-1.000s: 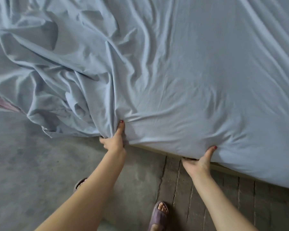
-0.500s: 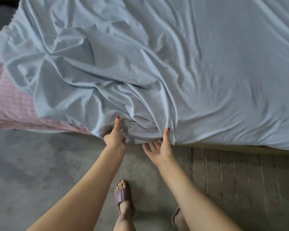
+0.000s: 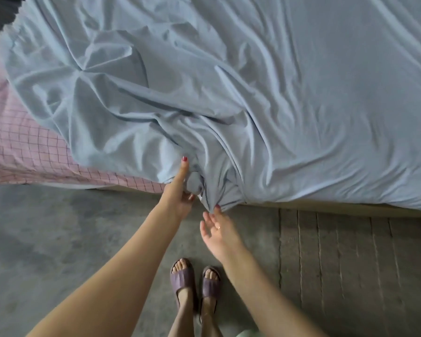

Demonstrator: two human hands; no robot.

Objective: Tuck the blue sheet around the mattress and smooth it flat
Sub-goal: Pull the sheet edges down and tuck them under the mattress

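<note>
concrete floor (image 3: pixel 58 239) beside mattress edge (image 3: pixel 338 207); left grip (image 3: pixel 178 193) clutching bunched blue sheet (image 3: pixel 277 93), right grip (image 3: pixel 216 227) released

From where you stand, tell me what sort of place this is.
Probably a plain bedroom: a bed with a blue sheet bunched over a pink checked mattress, a bare concrete floor, and slippers on the feet.

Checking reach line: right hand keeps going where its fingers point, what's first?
Likely the bunched edge of the blue sheet; the right hand has a fingertip at or almost on it, depth unclear.

Single head view, looking steeply down, close over bed edge (image 3: pixel 326 206).
</note>
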